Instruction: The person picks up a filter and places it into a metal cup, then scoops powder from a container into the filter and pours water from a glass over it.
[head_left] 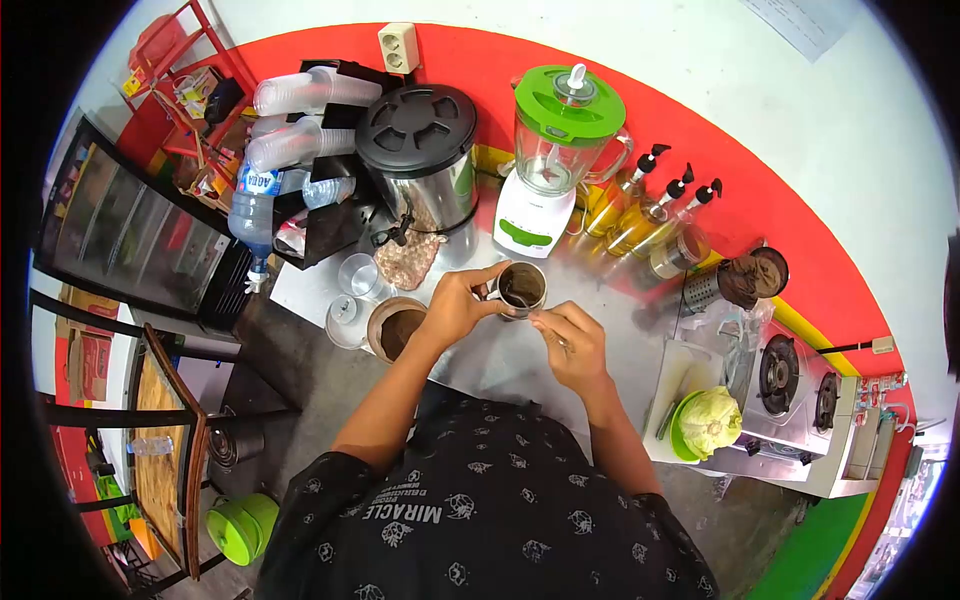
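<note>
My left hand (463,305) is closed on the handle side of a small cup (522,286) with dark brown contents, held above the steel counter. At the cup's near right edge, my right hand (575,345) is pinched on what looks like a thin spoon handle, its other end inside the cup. To the left of the cup sits a bowl of brown powder (398,328), with a round lid (345,312) beside it. Behind the cup stands a white blender (537,215) with a green lid.
Around the counter are a steel dispenser (418,160), stacked plastic cups (300,140), pump bottles (635,215), a cabbage (711,422) on a green plate, and a gas stove (780,380). A green bucket (238,530) is on the floor at the lower left.
</note>
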